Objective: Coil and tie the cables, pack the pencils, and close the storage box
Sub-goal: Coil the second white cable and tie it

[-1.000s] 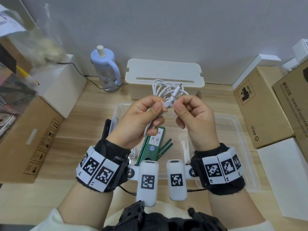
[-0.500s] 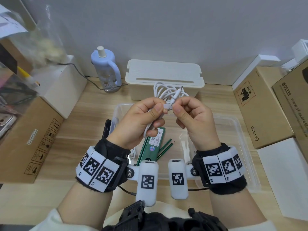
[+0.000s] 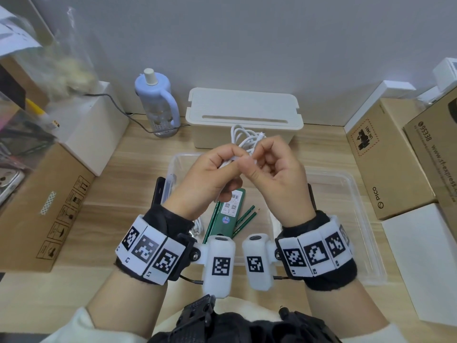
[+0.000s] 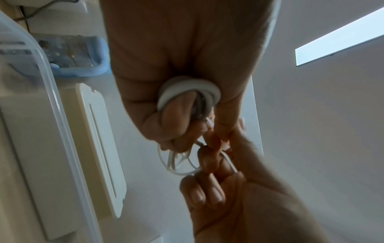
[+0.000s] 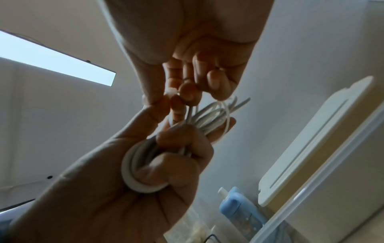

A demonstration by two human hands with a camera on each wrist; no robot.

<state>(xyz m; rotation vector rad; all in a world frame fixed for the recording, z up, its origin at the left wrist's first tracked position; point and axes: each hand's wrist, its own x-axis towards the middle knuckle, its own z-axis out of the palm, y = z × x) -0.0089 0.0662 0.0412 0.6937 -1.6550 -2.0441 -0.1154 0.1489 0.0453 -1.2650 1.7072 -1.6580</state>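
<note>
From above, the left hand [image 3: 210, 179] is closed round a bundle of white cable [image 3: 243, 137], whose loops fan out beyond the knuckles. The right hand [image 3: 277, 174] now has thumb and forefinger pressed right against the left thumb, pinching a thin white tie [image 3: 241, 158]; half a second ago those fingertips sat a little apart. I'd judge the tie is being drawn snug, so this coil is close to fastened. Straight below the grip sits the clear storage box [image 3: 356, 194], with a green pencil case [image 3: 227, 214] and loose green pencils [image 3: 247, 217] inside; its lid is not yet on.

From the left wrist, the cable [image 4: 188, 92] shows as smooth, rubbery, round cord wrapped over itself just inside the curled fingers [image 4: 170, 125]. Beyond them the right hand [image 4: 209, 189] nips a much thinner, stiffer strand.

From the right wrist, the pinching fingertips [image 5: 188, 92] hold a small pale tab at the neck of the bundle. The left hand [image 5: 145, 172] grips the glossy coil [image 5: 141, 166] beneath, with free loops splaying out past the pinch.
</note>
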